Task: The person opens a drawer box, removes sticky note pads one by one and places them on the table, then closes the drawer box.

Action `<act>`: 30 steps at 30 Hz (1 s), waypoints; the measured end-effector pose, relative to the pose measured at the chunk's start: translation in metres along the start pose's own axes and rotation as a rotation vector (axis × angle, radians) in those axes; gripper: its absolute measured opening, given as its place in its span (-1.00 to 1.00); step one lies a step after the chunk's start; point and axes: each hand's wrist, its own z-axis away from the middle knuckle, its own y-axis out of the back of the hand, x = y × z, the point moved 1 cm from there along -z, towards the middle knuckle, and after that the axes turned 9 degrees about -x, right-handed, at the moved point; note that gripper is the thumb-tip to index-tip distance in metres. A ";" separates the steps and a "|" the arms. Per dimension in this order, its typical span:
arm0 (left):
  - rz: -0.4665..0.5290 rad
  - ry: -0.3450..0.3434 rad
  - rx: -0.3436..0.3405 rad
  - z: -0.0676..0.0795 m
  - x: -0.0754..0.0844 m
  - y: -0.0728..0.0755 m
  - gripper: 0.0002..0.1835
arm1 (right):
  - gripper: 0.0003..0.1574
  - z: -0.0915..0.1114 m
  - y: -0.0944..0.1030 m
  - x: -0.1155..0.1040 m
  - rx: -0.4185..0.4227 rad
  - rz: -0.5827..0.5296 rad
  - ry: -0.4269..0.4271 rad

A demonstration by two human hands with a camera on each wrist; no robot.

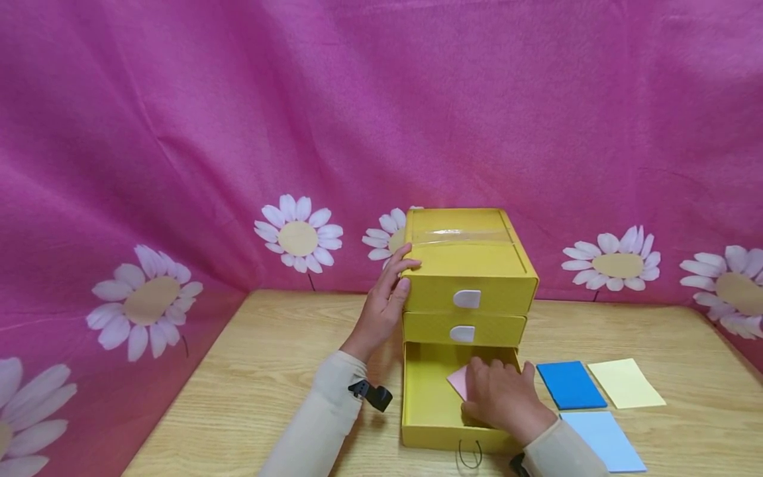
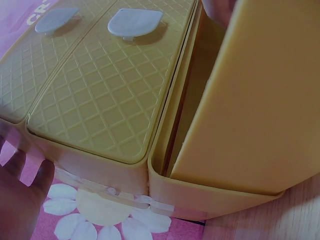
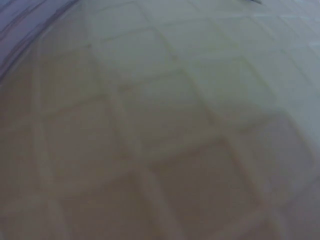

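A yellow drawer unit [image 1: 471,258] stands on the table, its bottom drawer [image 1: 426,391] pulled out. My left hand [image 1: 384,305] rests against the unit's left side, fingertips at the top edge; the left wrist view shows those fingers [image 2: 42,180] beside the unit. Inside the bottom drawer, my right hand [image 1: 503,397] holds a pink sticky note pad [image 1: 457,382], mostly covered by the fingers. The right wrist view has only the drawer's patterned front [image 3: 165,130] up close. The upper drawers, with white tabs [image 1: 467,299], are closed.
Right of the drawer lie a dark blue pad [image 1: 571,384], a pale yellow pad [image 1: 626,383] and a light blue pad [image 1: 603,440]. A dark cord loop [image 1: 470,456] hangs on the drawer front. Behind the table [image 1: 286,371] is a pink flowered cloth [image 1: 369,119].
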 end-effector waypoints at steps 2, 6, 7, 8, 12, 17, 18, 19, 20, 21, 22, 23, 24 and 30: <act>0.002 0.001 -0.001 0.000 0.000 0.000 -0.66 | -0.41 0.000 0.000 0.000 -0.002 -0.007 -0.007; 0.000 -0.002 0.003 -0.001 -0.005 0.000 -0.66 | -0.43 0.000 0.000 0.001 0.010 -0.009 -0.009; -0.004 -0.002 0.005 -0.001 -0.004 0.000 -0.66 | -0.45 -0.001 0.000 0.000 0.013 -0.009 -0.009; -0.008 -0.001 0.007 -0.001 -0.003 0.000 -0.67 | -0.47 -0.001 0.000 0.000 0.018 -0.008 -0.009; -0.004 -0.004 0.009 0.000 0.010 0.001 -0.67 | -0.51 0.000 -0.001 -0.001 0.030 -0.004 -0.007; 0.015 0.011 -0.001 0.000 0.031 0.003 -0.68 | -0.48 0.001 -0.001 -0.001 0.031 -0.001 -0.005; 0.017 0.018 -0.003 0.000 0.033 0.004 -0.68 | -0.47 0.001 -0.001 -0.001 0.029 -0.001 -0.006; 0.017 0.024 -0.005 0.000 0.033 0.004 -0.68 | -0.46 0.002 -0.001 -0.001 0.027 0.000 -0.006; 0.016 0.027 -0.007 -0.001 0.034 0.004 -0.68 | -0.46 0.001 -0.001 -0.001 0.027 0.001 -0.007; 0.016 0.031 -0.007 -0.001 0.035 0.004 -0.68 | -0.45 0.001 -0.001 -0.001 0.026 0.001 -0.008; 0.014 0.031 -0.008 -0.001 0.035 0.004 -0.68 | -0.45 0.001 -0.001 -0.001 0.027 0.003 -0.009; 0.011 0.029 -0.008 -0.001 0.035 0.004 -0.68 | -0.44 0.001 0.000 -0.001 0.028 0.004 -0.010; 0.008 0.027 -0.008 -0.001 0.036 0.004 -0.68 | -0.44 0.001 0.000 -0.001 0.029 0.003 -0.011; -0.002 0.029 -0.009 -0.001 0.035 0.004 -0.67 | -0.41 0.000 0.000 -0.002 0.010 -0.008 -0.017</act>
